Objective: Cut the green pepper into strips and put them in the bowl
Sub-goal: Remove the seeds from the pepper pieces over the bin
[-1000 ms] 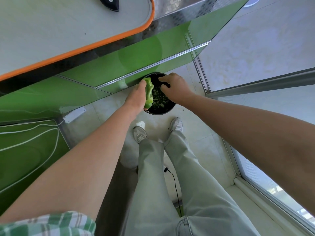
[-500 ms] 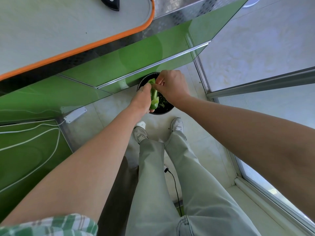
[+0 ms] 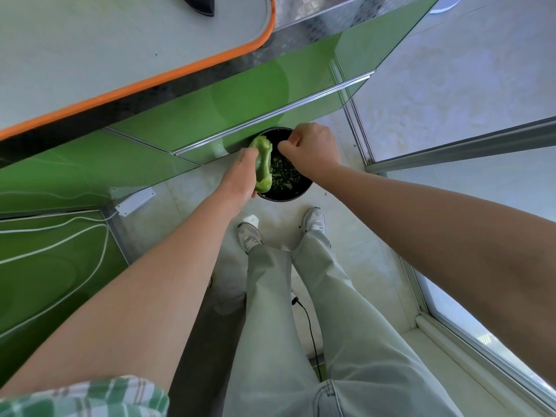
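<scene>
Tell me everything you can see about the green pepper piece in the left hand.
The green pepper is a light green, glossy, elongated piece with curled, uneven edges, and it looks opened and hollowed. No stem or seeds show plainly. It stands roughly on end, gripped along its left side by the left hand. It is held over a black round container of green scraps on the floor. Nothing else plainly touches it.

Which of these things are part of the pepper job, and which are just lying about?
In the job: green pepper, left hand holding it, right hand, black container below, cutting board, knife handle.
Lying about: power strip, black cable, white cables.
</scene>
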